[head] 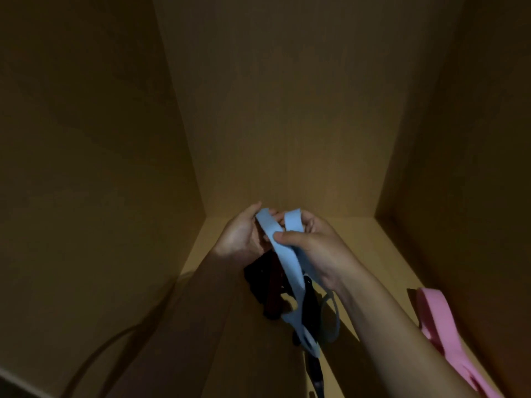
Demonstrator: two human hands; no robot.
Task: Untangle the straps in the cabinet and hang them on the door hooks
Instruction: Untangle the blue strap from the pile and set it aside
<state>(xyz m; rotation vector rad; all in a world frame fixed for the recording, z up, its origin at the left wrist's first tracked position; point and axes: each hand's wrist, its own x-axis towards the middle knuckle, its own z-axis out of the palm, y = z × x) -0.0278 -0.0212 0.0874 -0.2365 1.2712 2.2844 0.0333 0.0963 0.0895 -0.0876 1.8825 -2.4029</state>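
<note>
Head view: inside the dim wooden cabinet (287, 110), both hands are raised above the cabinet floor (382, 248), working on the light blue strap (287, 265). The left hand (244, 237) holds one upper fold of it between thumb and fingers. The right hand (319, 248) pinches the band with its thumb pressed across the front and its fingers curled round a second fold.

Below the hands the blue strap hangs down and ends in loops, which are caught up with a bundle of dark straps (270, 285) (dark red or black, the light is too poor to say). That bundle sits just under the left hand; whether that hand also grips it I cannot tell. A pink strap (442, 320) lies well apart by the right wall, touched by neither hand. No door hooks are in view.

The step in hand looks like the untangling itself: parting the blue strap from the dark bundle. The next move probably calls for finding which loop traps the dark straps and feeding it through while one hand steadies the rest. A hard pull would likely tighten the snarl.
</note>
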